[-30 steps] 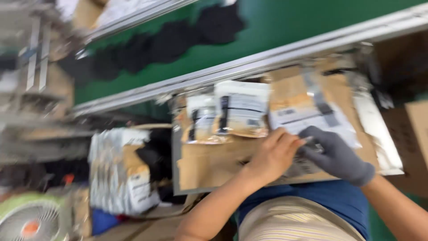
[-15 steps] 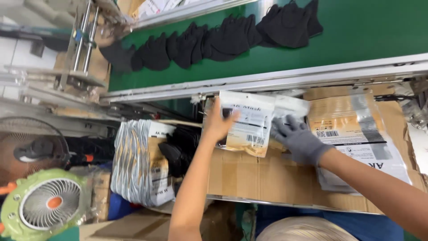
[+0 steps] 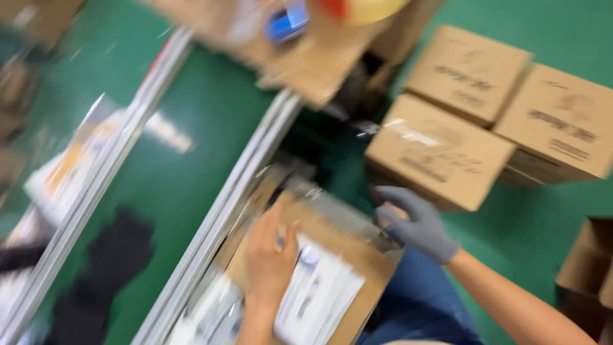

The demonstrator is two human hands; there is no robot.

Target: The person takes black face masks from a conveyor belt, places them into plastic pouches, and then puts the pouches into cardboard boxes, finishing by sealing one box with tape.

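Observation:
The view is blurred by motion. My bare left hand (image 3: 271, 259) lies flat, fingers apart, on white labelled packets (image 3: 319, 294) that rest on a brown cardboard work surface (image 3: 367, 259). My right hand (image 3: 415, 223), in a grey glove, hovers at the far corner of that cardboard beside a clear plastic sleeve (image 3: 335, 211). Whether the gloved fingers grip anything is unclear.
A green conveyor belt (image 3: 191, 147) with metal rails (image 3: 236, 204) runs diagonally on the left, carrying a dark garment (image 3: 118, 249) and a white packet (image 3: 70, 166). Three closed cardboard boxes (image 3: 440, 153) stand on the green floor at right. An open carton (image 3: 584, 281) sits at the right edge.
The camera has swung sharply to the right, so the boxes on the floor now show. Both hands stay on the cardboard surface, the left still pressed on the packets.

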